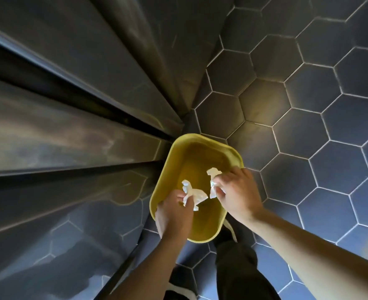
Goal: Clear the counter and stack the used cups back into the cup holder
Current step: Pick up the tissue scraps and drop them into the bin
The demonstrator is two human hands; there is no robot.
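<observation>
Tiled floor (308,126), 1 bin (202,144) (2 tissues (195,194))

Dim, bluish light, with soft glare streaking the steel panels (70,131) and strong wide-angle stretching at the edges.

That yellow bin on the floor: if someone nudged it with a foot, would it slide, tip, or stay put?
The yellow bin probably slides easily: it looks like thin plastic, nearly empty, on smooth floor tiles. It seems wide for its depth, so tipping looks unlikely. The crumpled paper held above it would add hardly any weight.
</observation>
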